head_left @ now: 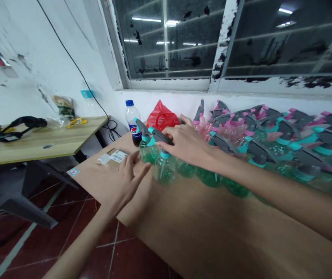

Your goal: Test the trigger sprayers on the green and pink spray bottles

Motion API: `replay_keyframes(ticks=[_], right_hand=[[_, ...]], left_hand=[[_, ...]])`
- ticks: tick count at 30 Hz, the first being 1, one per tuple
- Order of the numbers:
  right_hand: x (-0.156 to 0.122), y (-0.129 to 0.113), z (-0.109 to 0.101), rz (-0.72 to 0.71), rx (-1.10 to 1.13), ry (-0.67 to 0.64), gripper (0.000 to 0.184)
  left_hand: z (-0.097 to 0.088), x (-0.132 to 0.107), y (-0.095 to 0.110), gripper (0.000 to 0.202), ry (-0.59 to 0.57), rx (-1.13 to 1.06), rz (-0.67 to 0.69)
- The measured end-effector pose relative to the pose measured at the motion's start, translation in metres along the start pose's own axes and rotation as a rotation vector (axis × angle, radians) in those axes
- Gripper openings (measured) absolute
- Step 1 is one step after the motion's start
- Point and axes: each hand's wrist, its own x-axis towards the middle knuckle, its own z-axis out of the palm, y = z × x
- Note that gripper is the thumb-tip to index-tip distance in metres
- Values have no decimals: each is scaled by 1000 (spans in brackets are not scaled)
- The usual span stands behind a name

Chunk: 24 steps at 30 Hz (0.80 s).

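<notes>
My right hand point(185, 141) reaches across from the right, its thumb and fingers around the grey trigger of a green spray bottle point(166, 170) with a turquoise collar. That bottle stands upright at the left end of the front row. My left hand point(129, 174) is open, fingers apart, just left of the bottles and holding nothing. Between the hands and slightly behind stands another green spray bottle point(148, 153), close to the left fingertips. Whether the left fingers touch it I cannot tell. More green bottles point(209, 177) stand partly hidden under my right forearm.
Pink spray bottles point(237, 130) crowd the back right of the brown table point(201, 221). A cola bottle point(134, 124) and a red plastic bag point(161, 116) stand by the wall. A labelled cardboard piece point(113, 158) lies left. Beyond is a second table point(64, 141) and a grey stool point(17, 193).
</notes>
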Motion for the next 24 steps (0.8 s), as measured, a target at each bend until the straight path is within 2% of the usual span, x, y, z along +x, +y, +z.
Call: replay_keyframes(ticks=[3,7,12,16,20,22,24], right_hand=[[-14,-11,-10,-13,61,-43,23],[-40,-24,-26,33,106,-98,21],[-81,-29,-50,103,109,-46,18],[-117,-22,-74,193,112,-40,18],[-157,-9,-102,369,198,-66,19],[-181,1,-115,418,264,-96,22],[-206,14,-125,445,346,-126,34]], left_hand=[[1,-29,19,49,-152,-109,19],[11,-55,42,66,-332,-161,82],[29,-72,72,81,-388,-207,166],[42,-78,107,79,-467,-258,209],[58,-79,146,73,-547,-303,239],[69,-79,162,73,-576,-340,263],[80,-79,176,77,-595,-376,296]])
